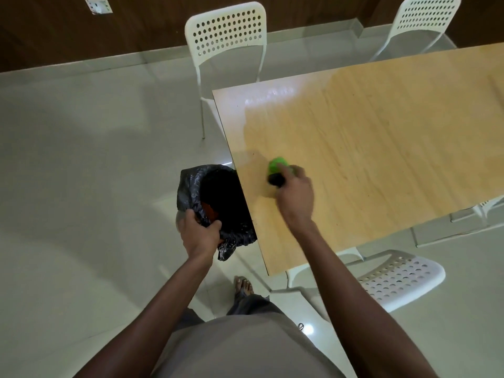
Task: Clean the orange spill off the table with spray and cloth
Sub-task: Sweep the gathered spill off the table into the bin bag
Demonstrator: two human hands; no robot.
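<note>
Table (pixel 368 148) looks glossy, spill-free; right hand (pixel 296 197) grips green bottle (pixel 278 170).

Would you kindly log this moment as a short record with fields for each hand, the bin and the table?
left hand: grips the black liner at the rim of the bin
right hand: holds a green and black object, blurred, on the table
bin: on the floor against the table edge, something orange inside
table: wood top, no spill visible
</note>
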